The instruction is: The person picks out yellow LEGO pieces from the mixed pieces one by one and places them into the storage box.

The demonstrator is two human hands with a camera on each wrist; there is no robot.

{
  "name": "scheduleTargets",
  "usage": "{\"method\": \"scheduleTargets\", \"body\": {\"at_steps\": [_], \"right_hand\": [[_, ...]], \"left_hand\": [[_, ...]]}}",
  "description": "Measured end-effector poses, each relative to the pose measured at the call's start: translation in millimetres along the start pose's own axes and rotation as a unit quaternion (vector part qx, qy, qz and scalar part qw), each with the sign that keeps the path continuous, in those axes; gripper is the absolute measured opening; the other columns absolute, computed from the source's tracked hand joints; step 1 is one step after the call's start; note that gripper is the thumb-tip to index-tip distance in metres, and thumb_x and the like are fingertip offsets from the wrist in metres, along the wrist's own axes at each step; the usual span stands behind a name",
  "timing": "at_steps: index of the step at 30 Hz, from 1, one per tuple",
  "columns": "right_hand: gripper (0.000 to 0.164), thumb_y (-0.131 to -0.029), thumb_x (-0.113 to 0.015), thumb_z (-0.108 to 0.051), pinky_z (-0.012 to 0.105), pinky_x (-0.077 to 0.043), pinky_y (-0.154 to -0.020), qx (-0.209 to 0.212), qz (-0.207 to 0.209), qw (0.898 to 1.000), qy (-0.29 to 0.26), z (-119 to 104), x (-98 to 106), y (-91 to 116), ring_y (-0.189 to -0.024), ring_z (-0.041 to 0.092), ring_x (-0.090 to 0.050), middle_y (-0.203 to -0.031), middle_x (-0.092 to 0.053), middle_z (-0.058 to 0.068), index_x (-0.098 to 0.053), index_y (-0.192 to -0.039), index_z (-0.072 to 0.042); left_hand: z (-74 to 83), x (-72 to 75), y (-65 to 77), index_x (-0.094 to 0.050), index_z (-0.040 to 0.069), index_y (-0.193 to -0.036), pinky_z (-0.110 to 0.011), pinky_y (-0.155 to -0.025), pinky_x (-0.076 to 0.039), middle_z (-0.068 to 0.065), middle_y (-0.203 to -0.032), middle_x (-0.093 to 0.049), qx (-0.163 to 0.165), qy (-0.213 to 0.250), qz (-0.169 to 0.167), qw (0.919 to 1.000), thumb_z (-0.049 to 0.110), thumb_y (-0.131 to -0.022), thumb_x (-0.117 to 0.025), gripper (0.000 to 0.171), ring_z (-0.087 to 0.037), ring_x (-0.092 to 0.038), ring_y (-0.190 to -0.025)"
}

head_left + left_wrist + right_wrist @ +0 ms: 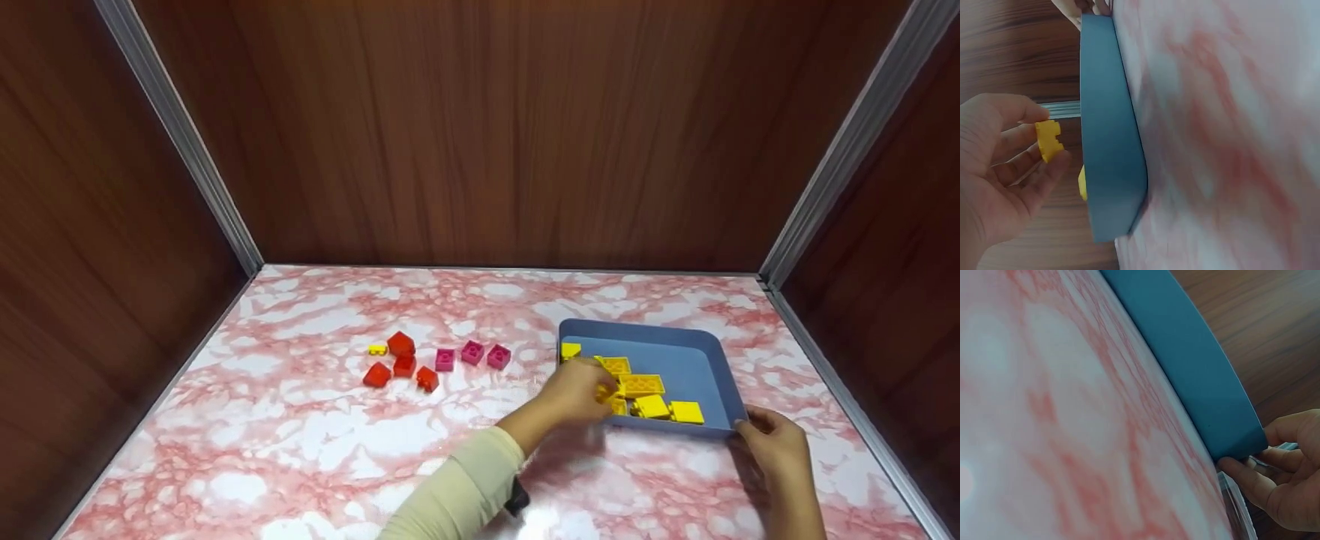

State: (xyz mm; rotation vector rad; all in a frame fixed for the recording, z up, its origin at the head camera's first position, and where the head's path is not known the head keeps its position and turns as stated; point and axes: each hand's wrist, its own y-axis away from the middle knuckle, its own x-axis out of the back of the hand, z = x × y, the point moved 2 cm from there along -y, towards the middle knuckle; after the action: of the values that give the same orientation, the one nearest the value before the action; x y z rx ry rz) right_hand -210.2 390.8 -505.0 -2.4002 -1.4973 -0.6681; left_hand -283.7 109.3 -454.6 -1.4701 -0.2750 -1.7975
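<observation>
A blue tray (712,382) with low walls lies at the right of the table, holding several yellow toy bricks (641,385). My left hand (577,391) is over the tray's near left part. Between thumb and fingertips it pinches a yellow brick (1049,140), seen beside the tray wall (1109,112) in the left wrist view. At the tray's near right corner, my right hand (780,446) grips the wall. In the right wrist view, thumb and fingers of that hand (1297,467) hold the corner. My left hand hides some bricks in the head view.
Left of the tray, several red bricks (401,345) lie in a loose group, with a small yellow brick (377,350) beside them. Three magenta bricks (472,352) sit between that group and the tray. Brown wood-grain panels (510,135) enclose the back and sides of the marbled table (300,450).
</observation>
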Motion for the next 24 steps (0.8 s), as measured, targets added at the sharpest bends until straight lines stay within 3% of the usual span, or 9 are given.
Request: {"method": "scheduleTargets", "body": {"at_steps": [3,10,13,19,24], "right_hand": [[0.044,-0.09,-0.059,-0.003,0.007,-0.044,-0.066,-0.001,-0.003,1.0,-0.005,0.9,0.1,0.3,-0.074,-0.007,-0.049,-0.116,-0.06,0.032,-0.05,-0.128,0.018],[0.044,-0.091,-0.059,-0.007,0.008,-0.043,-0.067,0.0,-0.004,1.0,0.003,0.3,0.7,1.0,-0.078,-0.005,-0.049,-0.114,-0.062,0.027,-0.052,-0.128,0.016],[0.043,-0.091,-0.059,-0.006,0.009,-0.045,-0.067,0.002,-0.002,1.0,-0.002,-0.5,-0.4,0.7,-0.078,-0.006,-0.048,-0.113,-0.062,0.026,-0.052,-0.128,0.016],[0.044,-0.091,-0.059,-0.004,0.009,-0.046,-0.066,0.0,-0.004,1.0,-0.014,-0.4,-1.0,0.8,-0.074,-0.009,-0.048,-0.11,-0.063,0.025,-0.05,-0.129,0.017],[0.045,-0.091,-0.058,-0.003,0.011,-0.048,-0.066,-0.005,-0.006,1.0,-0.02,1.7,0.2,0.4,-0.073,-0.009,-0.049,-0.113,-0.061,0.027,-0.049,-0.13,0.018]], "left_hand": [[6.5,-11.5,-8.4,-0.078,0.014,-0.099,-0.011,-0.08,-0.043,0.008,-0.096,-0.072,-0.002,0.0,-0.026,0.9997,0.019,-0.077,-0.076,0.022,-0.006,-0.062,-0.091],[17.5,-28.7,-21.2,-0.078,0.018,-0.104,-0.011,-0.081,-0.043,0.012,-0.099,-0.072,0.028,-0.015,-0.052,0.9981,0.027,-0.082,-0.074,0.024,-0.001,-0.062,-0.095],[19.7,-28.5,-22.2,-0.077,0.019,-0.107,-0.012,-0.082,-0.045,0.012,-0.101,-0.072,0.036,-0.025,-0.055,0.9976,0.028,-0.083,-0.074,0.026,-0.001,-0.062,-0.096],[19.6,-24.8,-20.5,-0.078,0.02,-0.105,-0.013,-0.082,-0.046,0.013,-0.1,-0.072,0.02,-0.057,-0.036,0.9975,0.025,-0.082,-0.073,0.024,-0.002,-0.064,-0.096],[16.8,-17.6,-16.6,-0.077,0.018,-0.106,-0.015,-0.086,-0.046,0.011,-0.101,-0.072,0.024,-0.054,-0.035,0.9976,0.027,-0.083,-0.073,0.024,-0.004,-0.063,-0.1]]}}
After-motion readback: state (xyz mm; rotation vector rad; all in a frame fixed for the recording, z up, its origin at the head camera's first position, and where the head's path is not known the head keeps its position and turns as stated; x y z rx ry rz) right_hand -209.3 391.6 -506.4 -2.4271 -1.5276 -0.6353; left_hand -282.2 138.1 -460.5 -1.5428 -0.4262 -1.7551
